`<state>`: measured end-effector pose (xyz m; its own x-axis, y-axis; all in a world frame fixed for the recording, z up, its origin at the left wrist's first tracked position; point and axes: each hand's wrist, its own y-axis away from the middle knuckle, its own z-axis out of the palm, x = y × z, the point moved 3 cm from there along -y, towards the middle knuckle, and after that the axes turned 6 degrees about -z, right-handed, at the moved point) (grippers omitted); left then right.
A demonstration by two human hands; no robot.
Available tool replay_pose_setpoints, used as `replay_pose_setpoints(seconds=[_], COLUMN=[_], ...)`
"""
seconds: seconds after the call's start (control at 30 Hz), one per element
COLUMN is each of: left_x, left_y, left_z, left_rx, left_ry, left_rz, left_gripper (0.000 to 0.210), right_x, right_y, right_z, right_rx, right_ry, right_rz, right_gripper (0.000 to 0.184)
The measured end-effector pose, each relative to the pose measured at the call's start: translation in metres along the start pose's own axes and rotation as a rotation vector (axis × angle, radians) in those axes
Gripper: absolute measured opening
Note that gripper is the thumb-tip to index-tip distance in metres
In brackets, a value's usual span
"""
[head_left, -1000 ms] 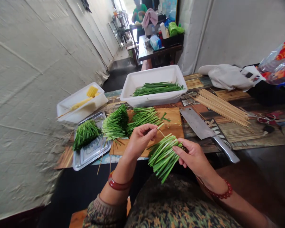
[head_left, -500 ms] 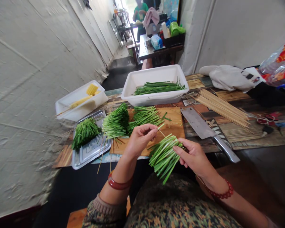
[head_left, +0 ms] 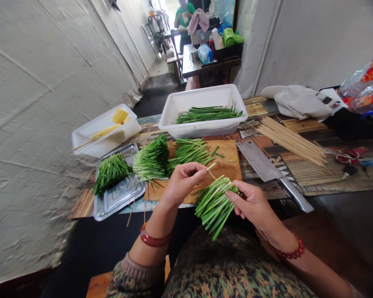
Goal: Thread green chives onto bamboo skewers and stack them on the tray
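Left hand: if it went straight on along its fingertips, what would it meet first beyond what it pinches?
Most likely the skewered green bundle, then the right hand gripping it. Depth is unclear, so the left hand might pass just above both.

2 pale walls (head_left: pixel 34 82) flank the wood-patterned bench (head_left: pixel 323 180); beyond it lie dark floor (head_left: pixel 158 90), a table (head_left: pixel 191 68) and a bright opening (head_left: pixel 170 7).

The view has shifted slightly, so the metal tray (head_left: pixel 118 201) appears a little farther left.
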<state>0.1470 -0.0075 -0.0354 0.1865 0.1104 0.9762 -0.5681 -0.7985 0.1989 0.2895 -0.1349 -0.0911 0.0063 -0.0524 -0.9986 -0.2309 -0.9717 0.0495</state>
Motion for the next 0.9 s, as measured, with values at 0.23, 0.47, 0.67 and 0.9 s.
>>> replay_pose_setpoints(seconds=[0.23,0.47,0.67,0.9], left_x=[-0.001,-0.002,-0.003,-0.004], left_y=[0.0,0.001,0.002,0.002], left_z=[0.001,0.002,0.006,0.014], left_rx=[-0.041,-0.083,-0.132,-0.171], left_ry=[0.038,0.047,-0.017,-0.185], left_rz=[-0.032,-0.038,0.032,0.199], left_gripper=[0.026,0.028,0.025,0.024], right_x=[-0.001,-0.005,-0.006,-0.003], right_y=[0.0,0.0,-0.003,-0.003], right_z=[0.0,0.0,0.002,0.003], right_rx=[-0.009,-0.019,-0.019,-0.018], right_ry=[-0.013,-0.014,-0.028,-0.029], right_rz=[-0.02,-0.032,-0.037,-0.006], right_gripper=[0.03,0.029,0.028,0.028])
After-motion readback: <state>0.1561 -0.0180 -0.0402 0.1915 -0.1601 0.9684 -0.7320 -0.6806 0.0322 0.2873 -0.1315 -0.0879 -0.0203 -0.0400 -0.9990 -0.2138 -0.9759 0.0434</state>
